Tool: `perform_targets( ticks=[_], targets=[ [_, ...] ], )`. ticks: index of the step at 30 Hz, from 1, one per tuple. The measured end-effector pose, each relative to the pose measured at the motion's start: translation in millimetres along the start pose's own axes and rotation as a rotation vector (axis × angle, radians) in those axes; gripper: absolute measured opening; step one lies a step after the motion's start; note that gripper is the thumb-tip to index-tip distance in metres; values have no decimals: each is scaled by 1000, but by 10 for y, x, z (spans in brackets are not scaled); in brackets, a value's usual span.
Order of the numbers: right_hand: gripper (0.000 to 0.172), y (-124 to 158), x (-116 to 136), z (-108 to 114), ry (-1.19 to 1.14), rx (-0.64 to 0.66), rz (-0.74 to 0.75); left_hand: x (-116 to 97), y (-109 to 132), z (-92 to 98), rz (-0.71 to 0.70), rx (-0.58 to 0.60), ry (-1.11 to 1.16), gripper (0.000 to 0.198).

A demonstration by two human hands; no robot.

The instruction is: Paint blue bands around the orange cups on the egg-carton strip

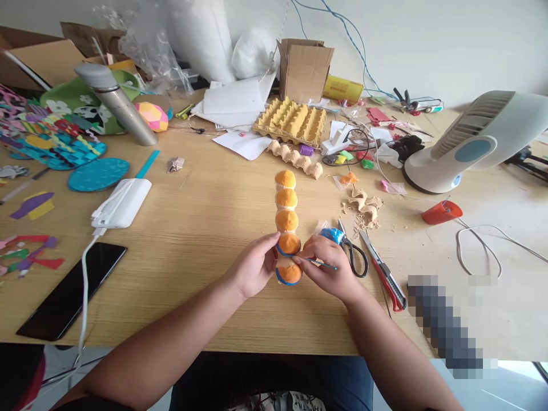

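A strip of egg-carton cups painted orange [286,220] lies lengthwise on the wooden table [205,228]; its two nearest cups have blue rims. My left hand [253,267] pinches the left side of the nearest cups. My right hand [327,267] rests against their right side, fingers closed on a thin blue-tipped brush [322,263] that touches the strip. A small blue paint pot [331,234] sits just behind my right hand.
Scissors [355,254] and a red utility knife [385,277] lie right of my hand. Cardboard scraps [363,205], an orange cap [440,212], a white fan [475,142], egg trays [293,120], a power bank [122,202] and phone [72,288] surround the work spot.
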State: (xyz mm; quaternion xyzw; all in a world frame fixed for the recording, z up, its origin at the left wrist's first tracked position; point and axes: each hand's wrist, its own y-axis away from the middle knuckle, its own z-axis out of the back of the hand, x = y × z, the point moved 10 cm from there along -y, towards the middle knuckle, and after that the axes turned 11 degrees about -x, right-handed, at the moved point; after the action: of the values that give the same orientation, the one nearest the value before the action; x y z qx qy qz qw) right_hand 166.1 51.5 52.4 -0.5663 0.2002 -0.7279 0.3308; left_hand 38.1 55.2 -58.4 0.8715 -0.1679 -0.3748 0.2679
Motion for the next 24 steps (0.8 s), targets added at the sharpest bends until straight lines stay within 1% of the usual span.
perform_targets(
  ticks=[4, 10, 14, 17, 20, 24],
  targets=[
    [16, -2, 3, 5, 6, -11, 6, -2, 1, 15, 2, -21, -4, 24],
    [16, 9, -23, -11, 36, -5, -7, 1, 22, -37, 14, 37, -4, 26],
    [19, 16, -20, -15, 10, -10, -40, -20, 31, -19, 22, -17, 18, 26],
    [21, 15, -5, -11, -30, -15, -60, -45, 38, -21, 23, -36, 25, 32],
    [22, 9, -5, -9, -43, -19, -67, -48, 34, -27, 25, -20, 7, 35],
    [19, 7, -9, -21, -15, -15, -40, -30, 19, -41, 19, 23, -10, 33]
  ],
)
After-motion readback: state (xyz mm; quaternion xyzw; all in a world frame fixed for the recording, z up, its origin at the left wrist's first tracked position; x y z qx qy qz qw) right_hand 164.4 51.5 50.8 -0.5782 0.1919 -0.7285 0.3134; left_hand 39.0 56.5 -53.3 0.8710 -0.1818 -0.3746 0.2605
